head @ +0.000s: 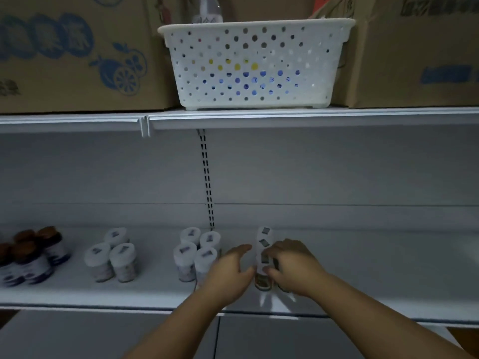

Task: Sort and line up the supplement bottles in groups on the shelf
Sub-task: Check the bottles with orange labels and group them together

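Note:
On the white lower shelf (pixel 375 294) a short row of white-capped supplement bottles (pixel 265 242) runs front to back, right of centre. My left hand (pixel 230 273) lies against the row's left side, fingers extended and thumb near the front bottle. My right hand (pixel 293 265) curls round the front bottles from the right. To the left stand a cluster of several white-capped bottles (pixel 197 252), three more white-capped ones (pixel 111 257), and brown-capped dark-labelled bottles (pixel 31 255) at the far left.
The upper shelf (pixel 285 116) carries a white perforated basket (pixel 256 63) between two cardboard boxes (pixel 64 53) (pixel 420 53). A slotted upright (pixel 207 182) runs down the back wall. The lower shelf's right part is bare.

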Tool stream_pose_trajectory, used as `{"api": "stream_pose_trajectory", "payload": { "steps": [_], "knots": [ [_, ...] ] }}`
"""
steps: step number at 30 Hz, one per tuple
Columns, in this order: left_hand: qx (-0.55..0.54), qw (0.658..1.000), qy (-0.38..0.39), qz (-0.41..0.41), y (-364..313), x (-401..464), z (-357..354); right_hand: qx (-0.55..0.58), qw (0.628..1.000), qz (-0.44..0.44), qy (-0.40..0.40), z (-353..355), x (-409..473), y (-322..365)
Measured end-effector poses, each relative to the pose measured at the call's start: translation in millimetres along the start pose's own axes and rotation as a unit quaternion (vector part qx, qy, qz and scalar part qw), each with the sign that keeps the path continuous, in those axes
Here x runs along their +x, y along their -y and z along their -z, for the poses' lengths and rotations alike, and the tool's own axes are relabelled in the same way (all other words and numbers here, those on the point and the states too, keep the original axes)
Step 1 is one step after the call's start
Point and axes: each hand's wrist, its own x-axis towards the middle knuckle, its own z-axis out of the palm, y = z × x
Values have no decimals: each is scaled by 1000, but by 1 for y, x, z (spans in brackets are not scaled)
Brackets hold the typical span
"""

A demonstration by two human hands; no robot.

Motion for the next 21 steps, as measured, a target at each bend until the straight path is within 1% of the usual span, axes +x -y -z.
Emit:
{"api": "stream_pose_trajectory", "payload": {
  "steps": [3, 6, 9, 11, 13, 14, 15, 16, 17, 18, 19, 20, 21],
  "knots": [
    [-22, 999, 17, 32, 0, 0, -8, -30, 999, -16, 19, -2, 6, 0],
    [-30, 998, 28, 49, 4, 1, -13, -24, 998, -43, 32, -4, 14, 1],
    [-23, 998, 48, 45, 11, 2, -13, -21, 997, -57, 41, -4, 21, 9],
    [-42, 998, 35, 31, 11, 4, -7, 21, 997, -67, 30, 2, 21, 12],
    [-69, 997, -9, 14, 11, 5, 3, 126, 988, -92, -8, 18, 18, 11],
    [-86, 996, -30, 12, 10, 5, 9, 206, 971, -119, -33, 27, 17, 10],
    [-116, 992, -41, 18, 10, 5, 15, 297, 942, -147, -59, 37, 16, 8],
    [-159, 986, -36, 37, 8, 6, 19, 390, 901, -167, -86, 47, 16, 6],
    [-223, 972, -10, 72, 4, 6, 23, 472, 856, -182, -112, 56, 15, 5],
    [-309, 944, 33, 111, -3, 5, 27, 536, 812, -192, -131, 64, 14, 4],
    [-402, 902, 77, 139, -8, 7, 28, 578, 778, -199, -145, 70, 13, 5],
    [-479, 857, 110, 153, -15, 7, 30, 604, 755, -202, -155, 74, 12, 7],
    [-531, 824, 126, 153, -21, 7, 31, 621, 740, -203, -161, 77, 11, 9]
  ]
}}
